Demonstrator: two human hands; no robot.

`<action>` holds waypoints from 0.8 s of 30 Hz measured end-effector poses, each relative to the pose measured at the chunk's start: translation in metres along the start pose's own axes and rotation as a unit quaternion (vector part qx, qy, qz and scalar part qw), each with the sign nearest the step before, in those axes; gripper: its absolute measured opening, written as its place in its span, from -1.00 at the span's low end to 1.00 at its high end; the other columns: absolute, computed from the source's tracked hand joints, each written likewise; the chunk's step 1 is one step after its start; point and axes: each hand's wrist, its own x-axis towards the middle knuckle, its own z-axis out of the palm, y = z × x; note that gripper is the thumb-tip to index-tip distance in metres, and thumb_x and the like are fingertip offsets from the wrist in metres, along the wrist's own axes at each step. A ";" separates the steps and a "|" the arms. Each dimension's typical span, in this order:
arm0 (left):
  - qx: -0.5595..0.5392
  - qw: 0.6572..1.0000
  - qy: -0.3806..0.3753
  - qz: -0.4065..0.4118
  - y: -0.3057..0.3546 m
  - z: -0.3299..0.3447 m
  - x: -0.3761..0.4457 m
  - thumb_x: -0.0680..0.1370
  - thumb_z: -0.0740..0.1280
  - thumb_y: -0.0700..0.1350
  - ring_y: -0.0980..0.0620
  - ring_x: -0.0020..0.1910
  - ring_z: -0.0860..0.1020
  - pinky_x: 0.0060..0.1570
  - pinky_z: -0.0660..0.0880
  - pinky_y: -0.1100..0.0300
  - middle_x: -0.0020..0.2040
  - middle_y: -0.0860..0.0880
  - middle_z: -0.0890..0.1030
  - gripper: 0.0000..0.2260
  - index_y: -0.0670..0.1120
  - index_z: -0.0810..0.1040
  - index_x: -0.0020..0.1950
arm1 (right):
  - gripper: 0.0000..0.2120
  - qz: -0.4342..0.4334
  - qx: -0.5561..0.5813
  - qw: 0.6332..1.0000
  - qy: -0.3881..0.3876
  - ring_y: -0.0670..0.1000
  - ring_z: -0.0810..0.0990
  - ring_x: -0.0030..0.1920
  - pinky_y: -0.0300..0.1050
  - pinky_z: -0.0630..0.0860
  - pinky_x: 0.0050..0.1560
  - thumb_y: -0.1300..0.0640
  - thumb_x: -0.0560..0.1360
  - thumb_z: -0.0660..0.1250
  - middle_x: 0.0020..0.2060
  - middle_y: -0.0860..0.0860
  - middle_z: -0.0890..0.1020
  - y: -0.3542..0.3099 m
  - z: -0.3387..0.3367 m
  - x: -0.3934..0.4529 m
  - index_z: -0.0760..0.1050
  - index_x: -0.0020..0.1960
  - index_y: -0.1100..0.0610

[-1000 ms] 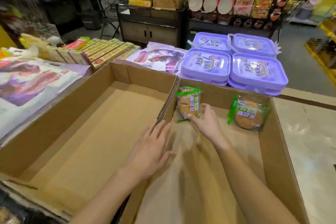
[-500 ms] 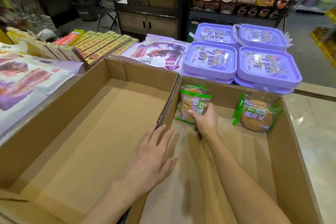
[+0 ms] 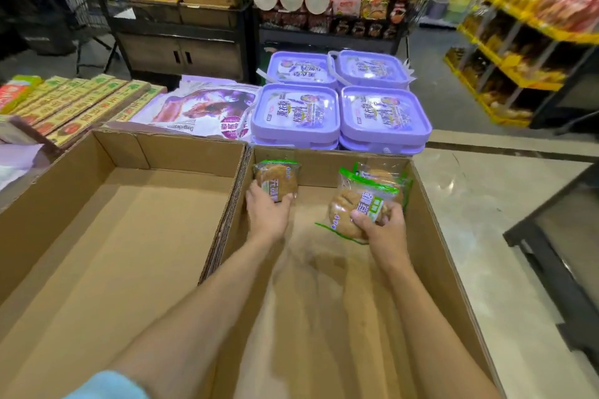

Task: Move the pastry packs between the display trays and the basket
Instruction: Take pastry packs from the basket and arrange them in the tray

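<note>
Fingers [image 3: 359,215] of both hands curl around pastry packs.
Left hand [image 3: 267,214] grips one pack [image 3: 275,175] at the right tray's [image 3: 431,236] far-left corner; right hand [image 3: 384,230] holds another pack [image 3: 353,204], tilted, near its far-right corner.

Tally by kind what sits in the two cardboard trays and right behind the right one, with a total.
Pastry packs in the right tray: 3, one under the left hand, one in the right hand, one behind it.
Purple tubs behind, tops showing: 4.
Total: 7.

Shop interior. Pale marble-pattern floor [image 3: 479,210] at right. Yellow-edged shelving [image 3: 518,52] far right, stocked. Dark cabinet [image 3: 181,52] at back, goods stacked above. Even indoor light.
</note>
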 end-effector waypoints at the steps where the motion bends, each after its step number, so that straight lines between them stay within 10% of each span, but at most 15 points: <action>1: -0.006 1.000 0.011 -0.015 -0.003 0.007 0.001 0.48 0.51 -0.03 -0.24 0.43 0.36 0.42 0.25 0.02 0.40 -0.28 0.43 -0.28 -0.30 0.28 0.50 | -0.59 0.001 0.003 1.000 0.005 -0.10 0.65 -0.15 -0.30 0.57 -0.20 0.36 0.47 0.48 -0.01 0.12 0.65 -0.001 -0.003 -0.005 0.38 0.23 0.28; 14: 0.058 0.997 -0.031 0.043 -0.006 0.032 0.037 0.43 0.56 0.05 -0.23 0.30 0.50 0.22 0.40 -0.02 0.31 -0.19 0.54 -0.10 0.01 0.08 0.60 | -0.63 0.027 0.052 0.998 0.002 -0.02 0.69 -0.02 -0.16 0.65 -0.11 0.39 0.47 0.46 0.05 0.16 0.68 -0.001 -0.010 -0.032 0.41 0.18 0.16; 24: 0.019 0.991 -0.101 0.088 0.000 0.016 0.027 0.37 0.62 -0.01 0.03 -0.08 0.59 -0.03 0.54 0.04 -0.06 0.05 0.62 -0.52 -0.04 0.41 0.11 | -0.46 0.015 0.047 0.998 0.046 0.04 0.70 0.07 0.23 0.65 0.05 0.32 0.44 0.52 0.08 -0.01 0.67 -0.004 -0.020 -0.030 0.34 0.24 -0.03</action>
